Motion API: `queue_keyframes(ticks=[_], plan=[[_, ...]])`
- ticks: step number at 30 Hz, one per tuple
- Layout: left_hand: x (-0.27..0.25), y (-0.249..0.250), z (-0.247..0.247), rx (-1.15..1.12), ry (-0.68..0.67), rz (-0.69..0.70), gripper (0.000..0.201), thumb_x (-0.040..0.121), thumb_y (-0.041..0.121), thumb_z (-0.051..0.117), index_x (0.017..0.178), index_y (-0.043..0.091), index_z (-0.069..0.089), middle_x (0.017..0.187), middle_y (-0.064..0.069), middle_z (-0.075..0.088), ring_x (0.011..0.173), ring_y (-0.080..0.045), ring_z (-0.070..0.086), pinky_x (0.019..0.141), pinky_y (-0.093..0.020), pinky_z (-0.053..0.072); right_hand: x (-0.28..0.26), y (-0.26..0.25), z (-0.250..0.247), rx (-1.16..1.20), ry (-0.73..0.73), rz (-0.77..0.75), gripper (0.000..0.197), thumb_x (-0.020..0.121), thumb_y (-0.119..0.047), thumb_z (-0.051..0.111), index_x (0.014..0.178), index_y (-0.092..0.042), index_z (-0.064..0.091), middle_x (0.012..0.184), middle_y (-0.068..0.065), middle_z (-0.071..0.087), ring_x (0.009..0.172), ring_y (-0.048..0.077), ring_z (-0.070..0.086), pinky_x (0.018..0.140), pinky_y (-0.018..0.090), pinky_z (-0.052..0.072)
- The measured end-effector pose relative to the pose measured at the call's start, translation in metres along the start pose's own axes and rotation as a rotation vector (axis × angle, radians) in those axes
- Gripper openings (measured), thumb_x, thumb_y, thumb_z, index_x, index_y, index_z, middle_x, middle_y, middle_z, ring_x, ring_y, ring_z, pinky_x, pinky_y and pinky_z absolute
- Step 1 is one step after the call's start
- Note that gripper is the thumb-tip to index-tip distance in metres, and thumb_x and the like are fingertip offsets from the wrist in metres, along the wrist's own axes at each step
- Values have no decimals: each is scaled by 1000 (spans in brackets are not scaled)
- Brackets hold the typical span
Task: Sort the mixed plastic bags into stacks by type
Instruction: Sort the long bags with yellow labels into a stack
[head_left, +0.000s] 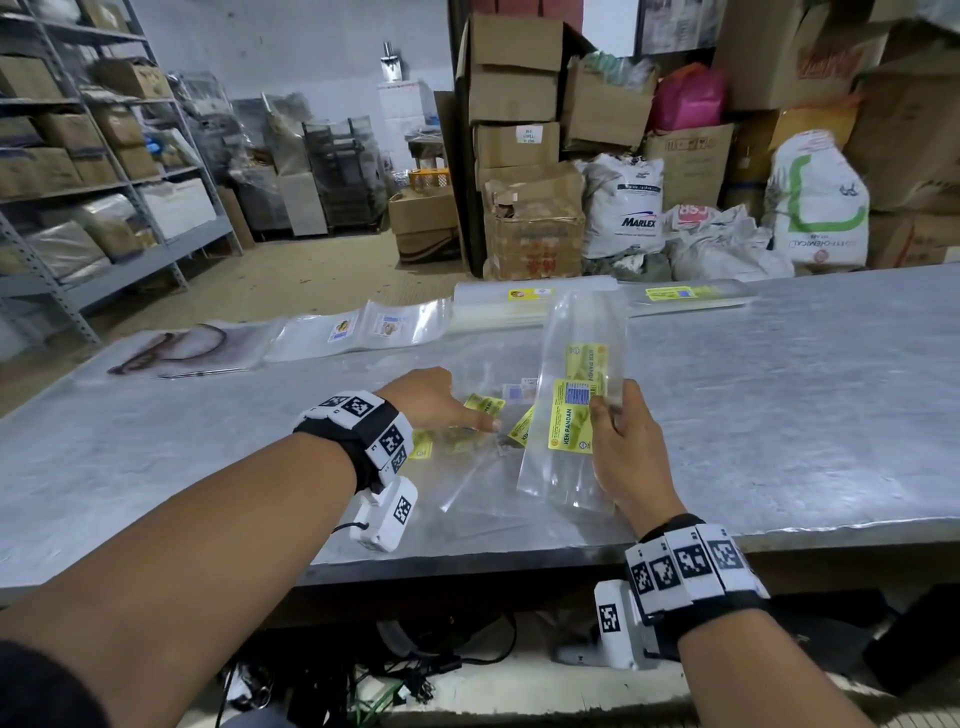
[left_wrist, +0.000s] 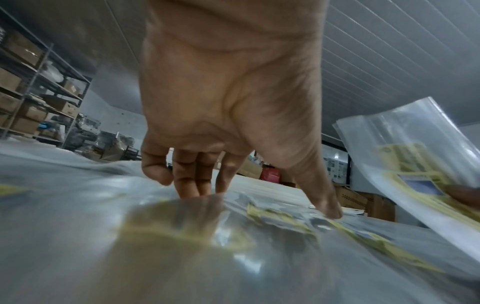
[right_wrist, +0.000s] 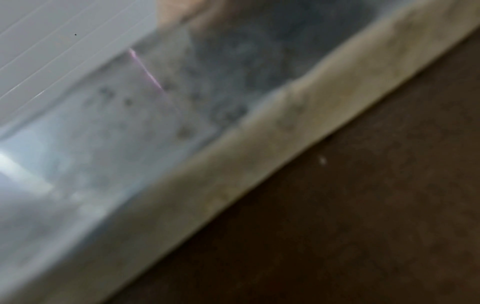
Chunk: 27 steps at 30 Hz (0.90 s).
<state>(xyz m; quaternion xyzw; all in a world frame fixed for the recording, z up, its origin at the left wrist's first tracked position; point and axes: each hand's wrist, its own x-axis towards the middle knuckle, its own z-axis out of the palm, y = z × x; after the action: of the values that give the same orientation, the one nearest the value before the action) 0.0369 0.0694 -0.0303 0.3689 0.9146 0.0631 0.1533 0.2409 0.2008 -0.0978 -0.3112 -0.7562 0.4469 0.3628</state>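
Note:
My right hand (head_left: 621, 441) grips clear plastic bags with yellow "KEK PANDAN" labels (head_left: 574, 410), lifted upright over the table; the same bags (left_wrist: 415, 170) show at the right of the left wrist view. My left hand (head_left: 441, 400) reaches down with straight fingers (left_wrist: 192, 185) touching the mixed pile of clear bags (head_left: 483, 447) on the table, thumb tip on a yellow-labelled bag (left_wrist: 285, 218). Sorted stacks lie along the far edge: brown-printed bags (head_left: 182, 348), small-label bags (head_left: 363, 327), a yellow-label stack (head_left: 524, 306) and a long narrow stack (head_left: 685, 296). The right wrist view is blurred.
The grey metal table (head_left: 805, 415) stretches wide to the right and left of the pile. Behind it stand cardboard boxes (head_left: 519, 130) and white sacks (head_left: 623, 208). Metal shelving (head_left: 78, 156) fills the left. Cables lie on the floor under the table edge.

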Motion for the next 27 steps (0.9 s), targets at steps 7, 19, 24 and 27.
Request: queue_keyframes(ticks=[7,19,24,27], plan=[[4,27,13,-155,-20,72,67,67,46,93,109,12,55,109,0,59,96,-20,55,88,-36,49,-1,0,1,-1,9,-3,12,108,-26,45,101,-17,44,91,-21,61,83,20,69,70,46,57],[-4,7,-6,-327,-8,71,21,83,0,67,102,9,67,89,-10,74,75,-25,66,71,-33,54,0,4,1,-4,21,-28,10,108,-23,45,100,-18,44,87,-22,61,71,9,64,48,18,42],[-11,-11,-17,-341,-37,41,43,80,-7,59,117,16,61,115,-9,67,98,-36,70,82,-47,59,0,2,1,-19,8,-16,9,108,-24,44,102,-17,43,88,-18,60,68,7,63,49,18,38],[-13,-16,-22,-405,-6,34,44,84,-8,57,119,18,61,117,-6,66,102,-30,69,78,-41,57,-1,2,1,-14,6,-17,9,108,-25,44,103,-17,45,90,-18,61,72,9,66,53,24,47]])
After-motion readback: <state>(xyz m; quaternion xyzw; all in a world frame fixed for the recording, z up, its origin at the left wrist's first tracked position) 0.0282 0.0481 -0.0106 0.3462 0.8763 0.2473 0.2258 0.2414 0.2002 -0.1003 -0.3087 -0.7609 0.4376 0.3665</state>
